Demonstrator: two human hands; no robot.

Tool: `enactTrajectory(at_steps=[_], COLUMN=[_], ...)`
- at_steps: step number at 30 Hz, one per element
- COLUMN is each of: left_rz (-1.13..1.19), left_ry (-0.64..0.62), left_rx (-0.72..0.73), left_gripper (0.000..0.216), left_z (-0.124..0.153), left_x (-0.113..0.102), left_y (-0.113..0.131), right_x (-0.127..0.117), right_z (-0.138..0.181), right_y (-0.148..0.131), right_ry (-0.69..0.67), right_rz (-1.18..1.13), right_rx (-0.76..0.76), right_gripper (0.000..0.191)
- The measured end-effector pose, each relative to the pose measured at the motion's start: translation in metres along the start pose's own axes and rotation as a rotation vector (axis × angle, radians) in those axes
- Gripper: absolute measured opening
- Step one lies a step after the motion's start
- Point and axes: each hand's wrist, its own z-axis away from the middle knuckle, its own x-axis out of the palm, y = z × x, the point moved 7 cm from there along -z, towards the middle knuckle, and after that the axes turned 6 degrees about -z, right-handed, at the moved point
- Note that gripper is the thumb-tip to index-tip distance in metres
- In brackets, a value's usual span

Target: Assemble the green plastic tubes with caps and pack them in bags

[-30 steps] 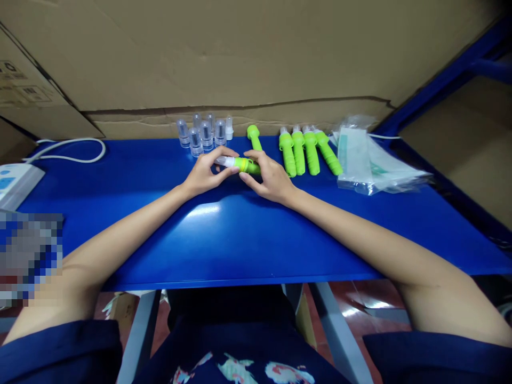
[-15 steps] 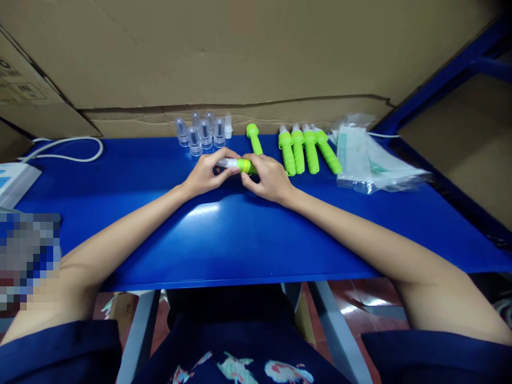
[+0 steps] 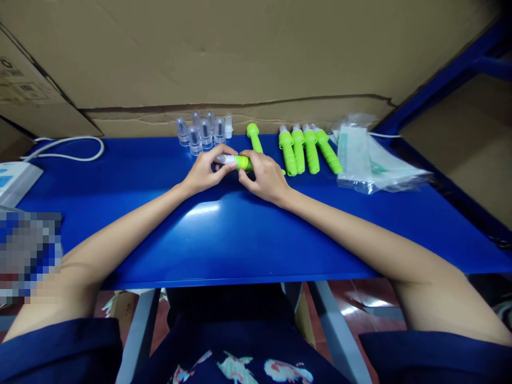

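Both hands meet over the middle of the blue table (image 3: 240,234) on one lime-green pen-shaped device (image 3: 241,161). My left hand (image 3: 205,173) pinches its clear tip end. Around its green body my right hand (image 3: 264,178) is wrapped, hiding most of it. Just behind lies a single green device (image 3: 254,137). A row of several more green devices (image 3: 306,149) lies to the right. Several small clear caps (image 3: 203,132) stand at the back left of my hands.
A pile of clear plastic bags (image 3: 370,160) lies at the right. A white cable (image 3: 68,149) and a white-blue unit (image 3: 14,181) sit at the far left. Brown cardboard (image 3: 240,58) walls the back. A blue frame (image 3: 444,80) rises at the right.
My right hand has slid left along the green device, covering more of its body. The left hand keeps its pinch on the clear tip.
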Motion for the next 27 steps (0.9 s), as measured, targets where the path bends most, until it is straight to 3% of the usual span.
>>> enactTrajectory(at_steps=[11, 27], left_rz=[0.008, -0.005], left_ry=[0.003, 0.006], left_rx=[0.010, 0.106], left_gripper=[0.051, 0.042], left_z=[0.001, 0.001], left_x=[0.001, 0.002], left_y=[0.002, 0.013], right_x=[-0.001, -0.002], right_z=[0.001, -0.003], right_y=[0.010, 0.016], right_ry=[0.010, 0.042], right_rz=[-0.056, -0.152], right_rx=[0.031, 0.063], right_gripper=[0.054, 0.041])
